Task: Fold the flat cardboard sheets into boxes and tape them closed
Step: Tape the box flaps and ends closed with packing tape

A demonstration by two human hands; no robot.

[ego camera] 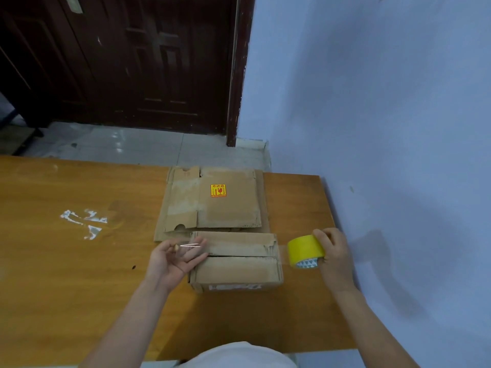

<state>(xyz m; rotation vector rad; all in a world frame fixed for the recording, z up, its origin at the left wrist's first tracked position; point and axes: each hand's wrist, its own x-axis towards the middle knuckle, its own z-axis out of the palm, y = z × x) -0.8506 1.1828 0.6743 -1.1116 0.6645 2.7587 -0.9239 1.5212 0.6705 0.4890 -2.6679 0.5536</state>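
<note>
A folded cardboard box (236,269) sits on the wooden table (66,274) in front of me, its two top flaps meeting along a seam. My right hand (336,257) grips a yellow tape roll (304,249) just off the box's right end. A strip of clear tape (190,245) runs from the roll leftward over the box top. My left hand (176,257), palm up at the box's left end, pinches the strip's free end between thumb and fingers. Behind the box lie flat cardboard sheets (186,205), the top one bearing a yellow and red sticker (218,190).
White scraps of tape residue (83,223) are stuck to the table at the left. The table's right edge runs close to a blue wall (398,115). Beyond the far edge are a tiled floor (132,144) and a dark wooden door (132,57).
</note>
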